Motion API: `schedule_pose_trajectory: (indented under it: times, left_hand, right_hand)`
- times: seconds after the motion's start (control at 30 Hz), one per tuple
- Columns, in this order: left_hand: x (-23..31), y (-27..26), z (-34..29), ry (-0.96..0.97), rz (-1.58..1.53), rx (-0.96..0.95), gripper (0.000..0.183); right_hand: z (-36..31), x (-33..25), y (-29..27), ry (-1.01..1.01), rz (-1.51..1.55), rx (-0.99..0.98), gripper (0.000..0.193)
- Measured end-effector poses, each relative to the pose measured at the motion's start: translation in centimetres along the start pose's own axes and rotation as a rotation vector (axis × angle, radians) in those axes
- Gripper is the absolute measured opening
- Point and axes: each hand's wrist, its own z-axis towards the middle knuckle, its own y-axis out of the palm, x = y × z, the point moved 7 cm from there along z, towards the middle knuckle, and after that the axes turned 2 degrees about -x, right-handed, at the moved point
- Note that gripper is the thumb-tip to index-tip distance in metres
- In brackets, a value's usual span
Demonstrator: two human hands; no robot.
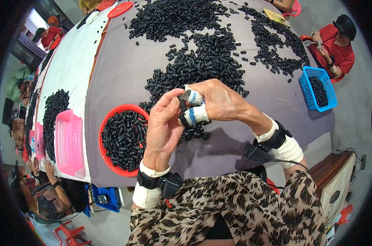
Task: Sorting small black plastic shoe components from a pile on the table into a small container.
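My left hand pinches a small black cylindrical piece between thumb and fingertips, in front of my chest. Against it, from the right, comes my right hand, its fingers curled in. White finger covers with blue stripes wrap some of the right fingers. A dark, flat tip shows at the right fingertips; whether it is a tool or part of the piece, I cannot tell. Beyond both hands spreads a large heap of like black pieces. Left of my left wrist stands a round red basin full of them.
A grey cloth covers the table. A pink basket stands at the left on white cloth, beside another black heap. At the right edge is a blue basket with black pieces. Co-workers sit around, one in red.
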Motion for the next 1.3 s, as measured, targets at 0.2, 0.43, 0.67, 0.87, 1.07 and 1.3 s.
schedule_pose_trajectory:
  times: [0.2, 0.43, 0.67, 0.87, 1.07, 1.3]
  left_hand:
    - [-0.21, -0.28, 0.01, -0.015, -0.002, -0.043, 0.028]
    - [0.0, -0.14, -0.04, 0.004, 0.035, 0.022, 0.023]
    - [0.42, -0.33, 0.02, 0.027, 0.078, 0.056, 0.022]
    - [0.03, -0.18, -0.12, 0.007, 0.072, 0.055, 0.023]
    - [0.26, -0.51, -0.29, 0.026, 0.121, 0.064, 0.027]
    - [0.69, -0.61, -0.38, 0.052, 0.212, 0.129, 0.025]
  right_hand:
    - [-0.14, -0.02, -0.02, 0.021, -0.051, -0.001, 0.029]
    - [0.04, 0.11, 0.22, -0.024, -0.064, -0.013, 0.029]
    - [-0.04, 0.0, 0.16, -0.023, 0.04, 0.051, 0.032]
    - [-0.01, 0.36, 0.18, 0.022, -0.045, -0.012, 0.03]
    - [0.3, 0.34, 0.5, -0.042, -0.035, 0.007, 0.033]
    - [0.14, 0.61, 0.61, -0.062, 0.015, 0.027, 0.034]
